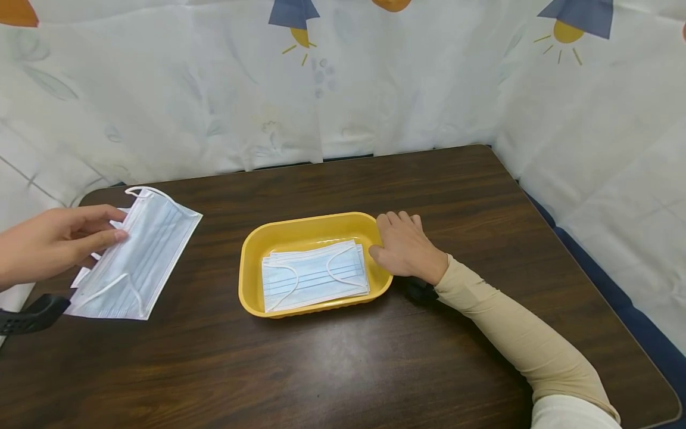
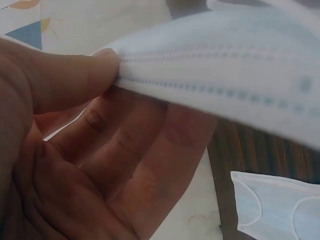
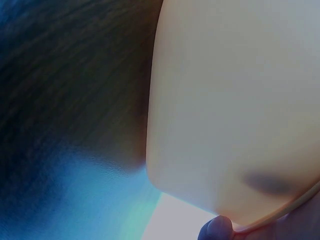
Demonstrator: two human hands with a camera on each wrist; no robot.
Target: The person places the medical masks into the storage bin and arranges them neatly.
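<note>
A dark wooden table [image 1: 332,369] bears a yellow tray [image 1: 252,262] and a mask stack [image 1: 134,262].

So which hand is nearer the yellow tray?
Right. The right hand grips the yellow tray at its right rim; the left hand is off to its left, pinching a loose mask.

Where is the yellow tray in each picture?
Head view: the yellow tray sits mid-table with face masks inside; the right hand holds its right rim.
Left wrist view: the tray is not in it.
Right wrist view: its yellow outer wall fills the right side, very close up.
Shared landmark: the dark wooden table, also visible in the left wrist view.
</note>
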